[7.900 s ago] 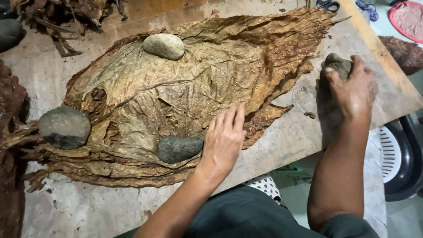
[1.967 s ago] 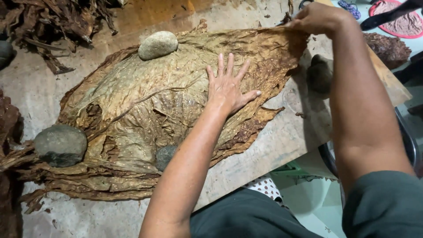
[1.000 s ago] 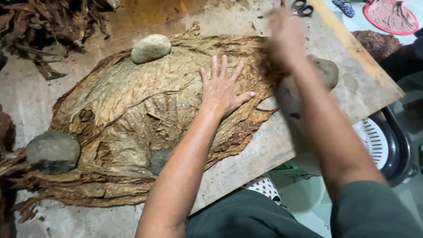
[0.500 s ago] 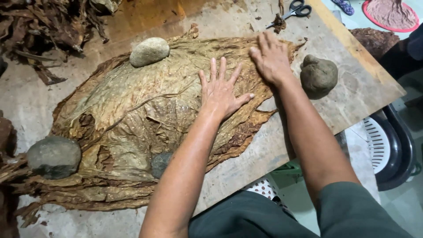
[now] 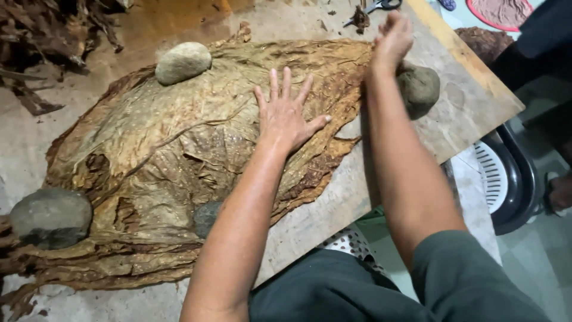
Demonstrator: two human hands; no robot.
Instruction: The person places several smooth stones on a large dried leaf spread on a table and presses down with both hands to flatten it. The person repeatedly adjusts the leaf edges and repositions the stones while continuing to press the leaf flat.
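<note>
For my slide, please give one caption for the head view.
Left hand flat on dried leaves; right hand at their far edge.

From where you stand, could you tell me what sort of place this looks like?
Probably a small leaf-processing workshop, perhaps for tobacco: broad dried brown leaves lie spread on a worn wooden board, pinned by smooth stones, with more dried leaves heaped at the far corner.

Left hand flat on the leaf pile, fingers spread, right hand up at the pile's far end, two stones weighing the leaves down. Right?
Not two: the head view shows four stones, a pale one, grey ones at and, and another by the right hand. The left hand does lie flat on the leaf pile.
</note>
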